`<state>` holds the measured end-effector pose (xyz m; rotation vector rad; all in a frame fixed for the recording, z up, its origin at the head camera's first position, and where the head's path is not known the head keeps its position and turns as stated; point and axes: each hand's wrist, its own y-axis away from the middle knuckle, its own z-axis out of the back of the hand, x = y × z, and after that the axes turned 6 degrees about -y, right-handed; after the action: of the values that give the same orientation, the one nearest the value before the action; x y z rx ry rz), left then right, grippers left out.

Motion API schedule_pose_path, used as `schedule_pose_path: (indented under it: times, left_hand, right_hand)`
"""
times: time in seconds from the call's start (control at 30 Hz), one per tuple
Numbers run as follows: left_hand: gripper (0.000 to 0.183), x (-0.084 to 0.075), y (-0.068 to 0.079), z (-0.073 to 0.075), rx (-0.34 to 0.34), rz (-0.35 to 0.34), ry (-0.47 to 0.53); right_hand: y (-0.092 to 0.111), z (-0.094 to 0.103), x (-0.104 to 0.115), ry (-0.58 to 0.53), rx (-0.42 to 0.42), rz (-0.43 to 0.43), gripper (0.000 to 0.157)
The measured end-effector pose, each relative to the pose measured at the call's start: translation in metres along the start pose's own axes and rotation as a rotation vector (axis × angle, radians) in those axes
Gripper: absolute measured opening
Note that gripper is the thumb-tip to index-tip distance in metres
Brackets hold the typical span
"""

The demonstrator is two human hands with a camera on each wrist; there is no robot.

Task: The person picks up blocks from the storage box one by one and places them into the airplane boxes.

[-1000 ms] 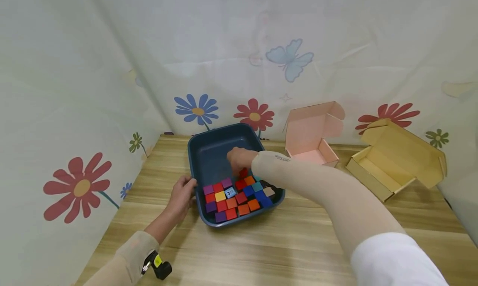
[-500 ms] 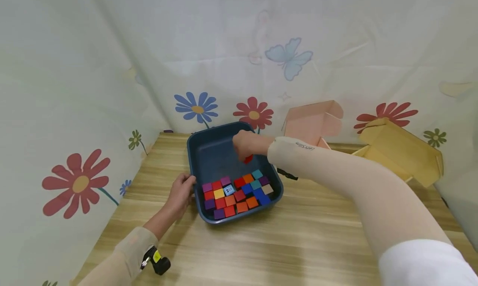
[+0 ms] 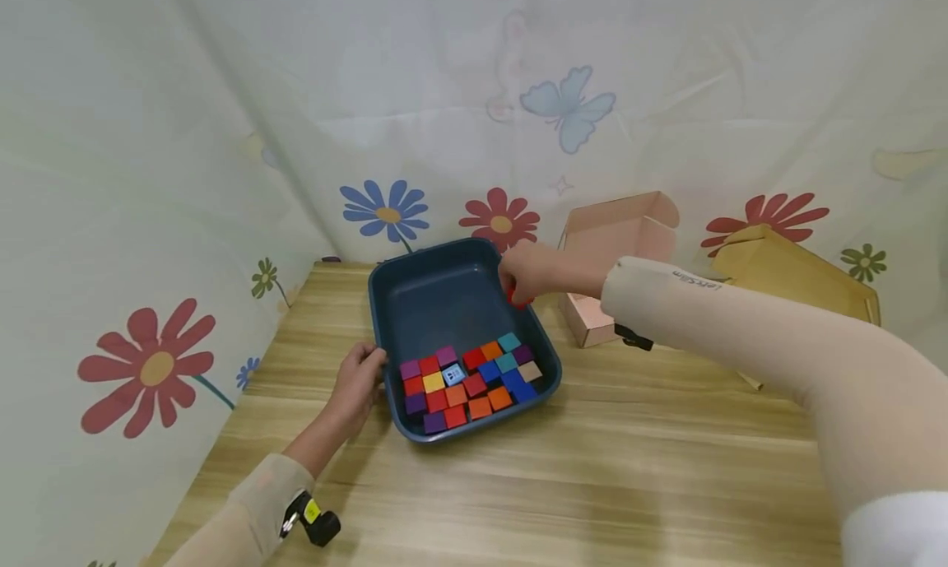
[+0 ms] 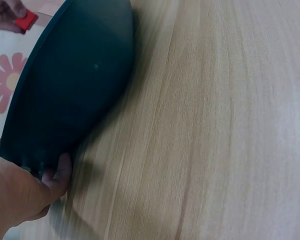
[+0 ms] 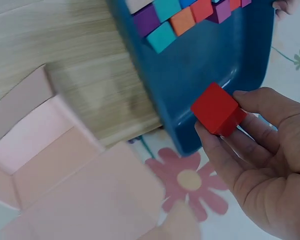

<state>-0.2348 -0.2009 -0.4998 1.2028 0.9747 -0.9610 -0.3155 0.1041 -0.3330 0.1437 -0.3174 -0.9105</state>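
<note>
My right hand (image 3: pixel 524 271) pinches a red cube (image 5: pixel 215 109) between thumb and fingertips, over the far right rim of a dark blue tray (image 3: pixel 437 304). In the right wrist view the cube shows plainly, held above the tray's corner. My left hand (image 3: pixel 359 382) grips the tray's left side, with fingers (image 4: pixel 64 172) low against the outer wall. Several coloured cubes (image 3: pixel 455 394) lie in rows in the tray's near half, among them purple, red, orange, blue and teal ones. One light blue cube (image 3: pixel 453 374) bears a printed mark.
An open pink cardboard box (image 3: pixel 588 318) stands right of the tray, partly hidden behind the right forearm. Farther right is an open yellow box (image 3: pixel 796 275), its lower part covered by the sleeve. A flowered cloth (image 3: pixel 444 73) hangs behind the wooden table (image 3: pixel 518 493).
The right hand has lifted the red cube from the tray's middle and moved it right and back to the far right rim. The left hand stays at the tray's left side.
</note>
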Motion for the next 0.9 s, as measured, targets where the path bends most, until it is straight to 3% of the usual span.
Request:
schedule_pose_path:
  times: [0.1, 0.23, 0.4, 0.67, 0.9]
  left_hand:
    - [0.02, -0.002, 0.001, 0.0, -0.004, 0.002, -0.008]
    - [0.022, 0.001, 0.0, 0.0, -0.013, -0.007, -0.033]
    - [0.021, 0.002, -0.001, -0.001, -0.017, -0.011, -0.048]
    - [0.021, 0.005, 0.0, 0.0, -0.017, -0.007, -0.043]
    - [0.026, 0.001, -0.002, 0.001, 0.003, -0.011, -0.036]
  right_hand:
    - [0.012, 0.002, -0.012, 0.004, 0.007, 0.006, 0.012]
    - [0.029, -0.002, -0.029, -0.034, 0.027, -0.011, 0.005]
    - [0.046, -0.008, -0.044, -0.013, 0.026, -0.024, 0.018]
    - [0.053, -0.018, -0.066, 0.036, 0.001, 0.002, 0.012]
    - [0.054, -0.013, -0.086, 0.049, 0.031, -0.114, 0.018]
